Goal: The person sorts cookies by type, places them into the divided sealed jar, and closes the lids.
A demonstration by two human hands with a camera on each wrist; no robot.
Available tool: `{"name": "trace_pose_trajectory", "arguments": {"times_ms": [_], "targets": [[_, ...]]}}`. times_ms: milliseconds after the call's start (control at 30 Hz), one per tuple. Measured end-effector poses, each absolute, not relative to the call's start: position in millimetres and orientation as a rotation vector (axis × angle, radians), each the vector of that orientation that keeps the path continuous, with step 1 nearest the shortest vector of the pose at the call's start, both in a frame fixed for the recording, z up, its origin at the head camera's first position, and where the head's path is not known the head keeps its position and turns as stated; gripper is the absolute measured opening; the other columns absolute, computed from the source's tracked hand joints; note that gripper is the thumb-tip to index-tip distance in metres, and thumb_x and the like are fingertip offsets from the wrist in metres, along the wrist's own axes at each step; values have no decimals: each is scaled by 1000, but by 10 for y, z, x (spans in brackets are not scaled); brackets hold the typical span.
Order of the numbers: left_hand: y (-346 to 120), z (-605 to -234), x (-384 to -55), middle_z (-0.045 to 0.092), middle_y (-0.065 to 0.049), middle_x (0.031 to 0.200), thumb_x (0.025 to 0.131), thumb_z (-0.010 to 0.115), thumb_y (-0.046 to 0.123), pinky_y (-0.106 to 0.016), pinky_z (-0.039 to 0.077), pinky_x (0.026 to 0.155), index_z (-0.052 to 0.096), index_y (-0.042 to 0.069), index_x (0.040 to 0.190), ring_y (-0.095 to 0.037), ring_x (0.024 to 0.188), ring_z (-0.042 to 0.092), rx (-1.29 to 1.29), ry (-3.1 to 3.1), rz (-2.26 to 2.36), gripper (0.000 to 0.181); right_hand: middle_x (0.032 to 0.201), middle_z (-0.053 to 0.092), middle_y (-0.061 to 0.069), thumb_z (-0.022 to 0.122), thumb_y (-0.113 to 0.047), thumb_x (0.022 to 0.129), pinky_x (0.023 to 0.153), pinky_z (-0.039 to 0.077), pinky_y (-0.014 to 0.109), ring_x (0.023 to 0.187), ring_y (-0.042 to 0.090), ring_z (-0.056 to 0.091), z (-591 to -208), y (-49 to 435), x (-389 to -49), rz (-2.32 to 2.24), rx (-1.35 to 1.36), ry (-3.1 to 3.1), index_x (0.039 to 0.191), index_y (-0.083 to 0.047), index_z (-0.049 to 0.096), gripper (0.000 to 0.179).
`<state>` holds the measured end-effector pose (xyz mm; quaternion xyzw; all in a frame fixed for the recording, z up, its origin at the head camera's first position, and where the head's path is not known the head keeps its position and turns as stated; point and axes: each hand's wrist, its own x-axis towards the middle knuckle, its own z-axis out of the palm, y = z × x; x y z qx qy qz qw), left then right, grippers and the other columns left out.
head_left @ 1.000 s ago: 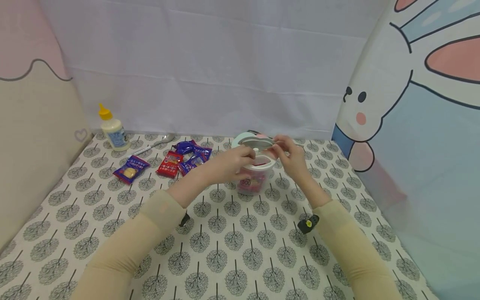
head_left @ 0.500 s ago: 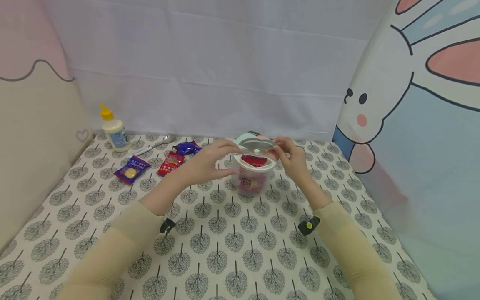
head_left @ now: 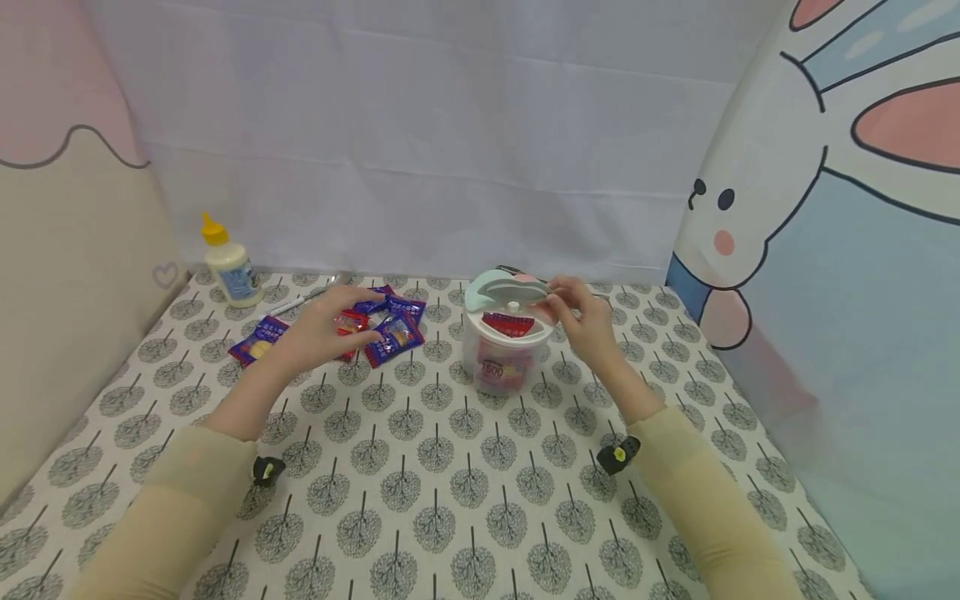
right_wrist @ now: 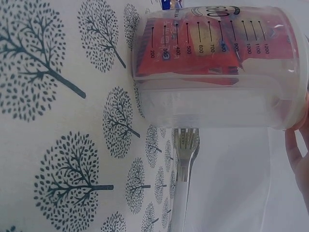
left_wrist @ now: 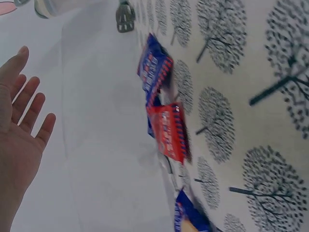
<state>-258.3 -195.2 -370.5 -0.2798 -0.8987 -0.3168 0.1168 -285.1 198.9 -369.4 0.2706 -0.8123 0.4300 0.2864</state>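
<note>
A see-through measuring canister [head_left: 501, 367] stands upright at the back centre, with a red snack packet [head_left: 508, 323] showing through its top opening. Thumb and fingers of my right hand [head_left: 585, 321] pinch the edge of its raised flip lid [head_left: 513, 292]. More red wrapper [right_wrist: 193, 53] shows through the scaled wall in the right wrist view. My left hand [head_left: 318, 329] holds nothing, fingers extended and thumb apart, over the snack packets on the left. Among these are a red packet [left_wrist: 169, 130] and several blue ones, including a blue packet [head_left: 396, 337] just right of the thumb.
A squeeze bottle [head_left: 236, 271] with a yellow nozzle stands at the back left. Near it lies a white-handled spoon [head_left: 300, 300], partly behind my left hand. A slotted metal utensil [right_wrist: 187, 145] lies behind the canister. Fabric walls border the tree-patterned tablecloth [head_left: 435, 483].
My left hand has withdrawn from the canister's opening and moved left over the packets, its fingers spreading. The right hand has stayed at the lid.
</note>
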Motion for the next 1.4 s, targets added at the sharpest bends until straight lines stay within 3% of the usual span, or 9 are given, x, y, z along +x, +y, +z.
{"name": "trace_pose_trajectory", "arguments": {"times_ms": [233,500,633,733,933,1400], "targets": [[-2180,-3986,-2742,44,-16,141,85,72,28,-62,32,105,45,11,138,-41,129,39,-661,-2753,-964,62,91,70,23,60,4,88,84,54,51,80,38,68,-3525,1934,-2653,1142,716,-2192,105,6,58,17],[-2339,-4170,-2991,35,-22,146,87,69,21,-65,30,104,39,7,142,-46,131,33,-560,-2883,-949,64,87,69,22,60,5,88,83,54,50,80,38,67,-3424,1876,-2554,1131,727,-2179,104,7,58,17],[-2407,-4243,-3133,32,-24,147,88,68,23,-59,40,94,34,6,144,-43,106,52,-509,-2984,-897,68,87,70,22,60,5,88,83,53,50,78,38,67,-3426,1872,-2572,1131,740,-2166,104,7,58,16],[-2452,-4293,-3226,34,-26,145,88,68,23,-56,43,90,33,4,144,-38,93,55,-518,-3044,-807,69,87,69,22,60,4,88,82,53,51,80,38,67,-3429,1866,-2579,1132,740,-2170,104,7,58,16],[-2460,-4302,-3286,35,-27,143,87,69,25,-63,30,105,31,2,144,-48,126,37,-514,-3143,-758,73,87,69,24,60,5,88,83,53,52,82,40,67,-3421,1854,-2570,1134,724,-2183,104,8,58,16],[-2503,-4289,-3230,30,-28,139,78,77,26,-66,34,99,43,5,137,-50,118,40,-447,-3086,-890,72,88,69,23,60,4,88,85,53,51,82,39,67,-3446,1863,-2581,1135,718,-2191,104,6,58,16]]}}
